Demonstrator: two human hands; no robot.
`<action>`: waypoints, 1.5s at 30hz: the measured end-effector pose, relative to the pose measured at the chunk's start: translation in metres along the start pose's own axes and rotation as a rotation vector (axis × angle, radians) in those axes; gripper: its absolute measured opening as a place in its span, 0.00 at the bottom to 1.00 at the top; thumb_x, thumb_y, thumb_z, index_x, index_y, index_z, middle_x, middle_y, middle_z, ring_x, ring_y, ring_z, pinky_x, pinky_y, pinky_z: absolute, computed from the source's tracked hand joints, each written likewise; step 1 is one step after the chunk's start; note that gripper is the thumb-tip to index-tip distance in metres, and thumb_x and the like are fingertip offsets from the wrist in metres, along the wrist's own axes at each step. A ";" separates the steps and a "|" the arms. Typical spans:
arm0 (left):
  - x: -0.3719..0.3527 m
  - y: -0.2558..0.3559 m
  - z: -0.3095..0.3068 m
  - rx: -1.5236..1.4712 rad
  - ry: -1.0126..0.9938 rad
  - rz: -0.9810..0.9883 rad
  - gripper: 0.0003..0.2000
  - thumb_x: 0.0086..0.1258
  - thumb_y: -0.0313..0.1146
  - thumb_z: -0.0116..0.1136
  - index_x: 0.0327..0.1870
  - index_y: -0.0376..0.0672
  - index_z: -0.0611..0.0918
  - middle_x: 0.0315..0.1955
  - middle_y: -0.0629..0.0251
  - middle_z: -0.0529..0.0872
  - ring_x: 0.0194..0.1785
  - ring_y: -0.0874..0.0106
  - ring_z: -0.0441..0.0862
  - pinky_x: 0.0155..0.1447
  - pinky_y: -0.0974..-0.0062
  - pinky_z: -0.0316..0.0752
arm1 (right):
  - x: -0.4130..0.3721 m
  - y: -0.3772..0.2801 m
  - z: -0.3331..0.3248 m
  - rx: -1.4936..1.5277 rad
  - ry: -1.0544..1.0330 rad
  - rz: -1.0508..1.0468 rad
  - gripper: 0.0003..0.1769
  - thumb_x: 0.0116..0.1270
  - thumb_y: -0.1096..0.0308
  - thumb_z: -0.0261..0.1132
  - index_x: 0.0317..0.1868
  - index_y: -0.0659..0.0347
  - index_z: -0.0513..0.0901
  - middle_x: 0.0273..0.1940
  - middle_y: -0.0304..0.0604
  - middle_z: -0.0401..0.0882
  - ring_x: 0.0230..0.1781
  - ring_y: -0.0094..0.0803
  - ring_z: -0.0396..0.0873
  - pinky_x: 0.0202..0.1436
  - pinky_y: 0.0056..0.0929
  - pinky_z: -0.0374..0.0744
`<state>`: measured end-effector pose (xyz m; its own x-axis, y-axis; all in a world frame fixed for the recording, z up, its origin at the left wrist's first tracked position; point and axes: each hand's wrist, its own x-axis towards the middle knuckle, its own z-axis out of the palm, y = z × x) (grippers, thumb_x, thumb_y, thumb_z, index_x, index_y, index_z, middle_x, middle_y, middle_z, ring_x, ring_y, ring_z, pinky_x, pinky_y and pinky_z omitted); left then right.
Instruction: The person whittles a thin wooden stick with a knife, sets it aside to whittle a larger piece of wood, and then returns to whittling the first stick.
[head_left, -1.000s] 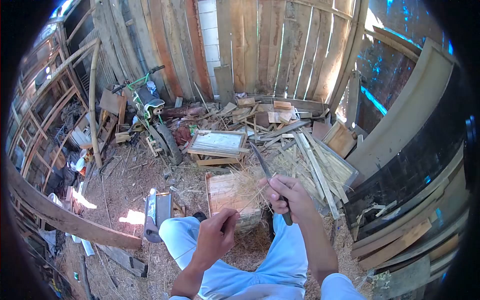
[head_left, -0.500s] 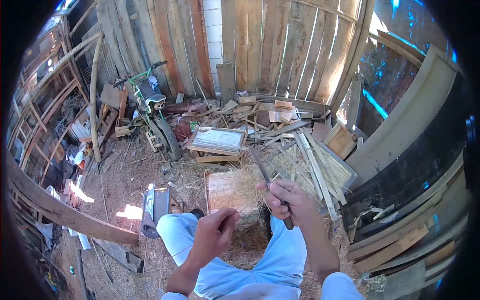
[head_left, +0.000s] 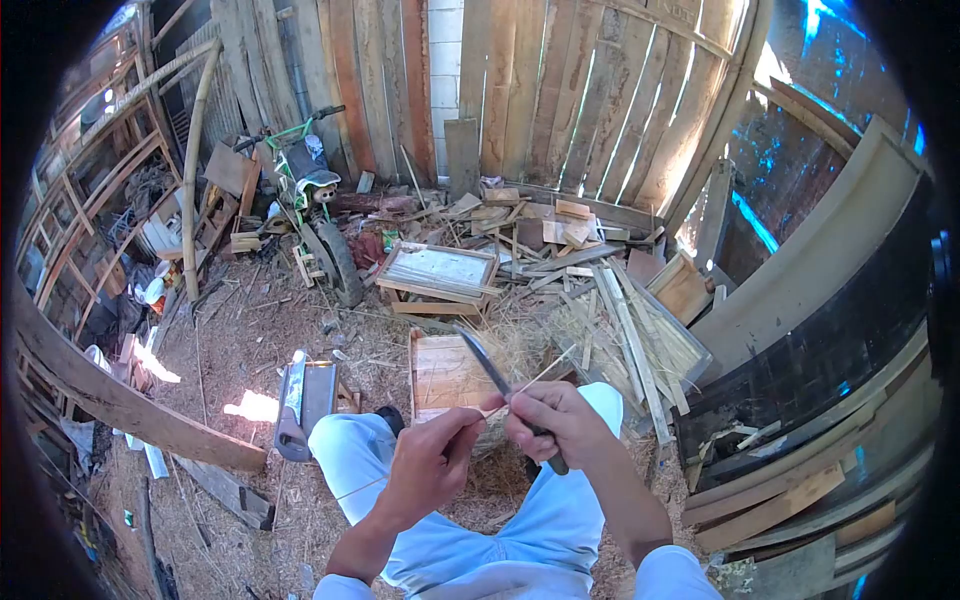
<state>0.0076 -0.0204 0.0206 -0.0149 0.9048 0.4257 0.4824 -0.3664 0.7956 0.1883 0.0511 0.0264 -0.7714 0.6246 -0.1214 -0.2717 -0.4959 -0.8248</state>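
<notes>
My right hand [head_left: 562, 422] is closed around the dark handle of a knife [head_left: 484, 358], whose blade points up and to the left. Close beside it, my left hand [head_left: 432, 462] pinches a thin pale strip [head_left: 550, 370], which looks like split wood or cane. The strip runs past the knife, crossing near the blade's base, and its far end sticks out up and to the right. A thin length also trails from the left hand toward the lower left. Both hands are above my lap, between my knees. The fingertips partly hide the strip.
A shallow wooden box [head_left: 440, 365] lies in front of my knees, with a framed panel [head_left: 437, 272] beyond it. A handsaw [head_left: 291, 415] rests at my left. A small motorbike [head_left: 320, 225] stands farther back. Scrap wood [head_left: 570, 235] is heaped by the plank wall.
My hands have come closer together. The knife has shifted left and down, and its blade now meets the thin strip. The camera view has tilted slightly.
</notes>
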 end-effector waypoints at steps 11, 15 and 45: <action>-0.009 -0.005 -0.019 0.035 -0.044 -0.116 0.02 0.65 0.23 0.57 0.35 0.34 0.79 0.20 0.60 0.79 0.20 0.75 0.73 0.27 0.77 0.67 | -0.006 -0.037 -0.050 0.000 0.286 -0.282 0.18 0.72 0.63 0.54 0.51 0.72 0.73 0.23 0.33 0.69 0.14 0.13 0.59 0.14 0.12 0.57; 0.003 -0.012 -0.016 0.096 0.085 -0.104 0.02 0.64 0.23 0.58 0.35 0.34 0.79 0.21 0.58 0.81 0.22 0.72 0.77 0.28 0.76 0.69 | -0.004 -0.037 -0.042 -0.023 0.263 -0.261 0.19 0.73 0.62 0.54 0.55 0.69 0.72 0.23 0.33 0.69 0.14 0.13 0.59 0.14 0.12 0.57; -0.003 0.007 0.015 0.202 0.199 0.047 0.05 0.60 0.24 0.61 0.35 0.41 0.78 0.24 0.59 0.81 0.23 0.62 0.79 0.26 0.69 0.72 | 0.004 0.005 0.009 -0.086 0.068 -0.083 0.19 0.73 0.65 0.53 0.60 0.65 0.71 0.25 0.33 0.70 0.17 0.13 0.61 0.16 0.12 0.56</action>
<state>0.0241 -0.0220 0.0183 -0.1507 0.8202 0.5519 0.6512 -0.3377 0.6797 0.1789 0.0456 0.0264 -0.7066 0.7024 -0.0854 -0.2808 -0.3891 -0.8774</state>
